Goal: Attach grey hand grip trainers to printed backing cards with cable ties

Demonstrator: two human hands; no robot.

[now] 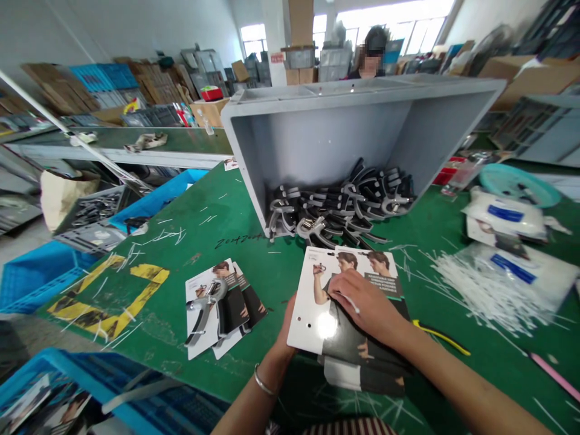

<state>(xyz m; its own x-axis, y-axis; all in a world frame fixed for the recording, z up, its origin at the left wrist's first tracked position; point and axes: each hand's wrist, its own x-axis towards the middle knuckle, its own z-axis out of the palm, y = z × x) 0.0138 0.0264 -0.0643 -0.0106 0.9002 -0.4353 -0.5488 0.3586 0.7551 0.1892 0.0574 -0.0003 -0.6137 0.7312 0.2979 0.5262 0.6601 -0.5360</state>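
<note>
My left hand [287, 326] holds the left edge of a printed backing card [312, 302], its fingers hidden behind. The card is tilted up over more cards like it. My right hand [362, 305] lies over the card's front with fingers bent together, and a white cable tie [351, 304] sticks out of them. To the left, a hand grip strengthener [212, 308] lies on a card, with a second card partly beneath. A grey crate [317, 142] on its side holds a heap of hand grips [335, 208] beyond my hands.
Loose white cable ties [484, 296] and plastic bags [502, 214] lie at the right, with yellow-handled pliers [441, 338] closer in. A blue crate [86, 377] with cards stands at the lower left. Yellow tape [149, 278] marks the green table. Behind the grey crate is another person [372, 54].
</note>
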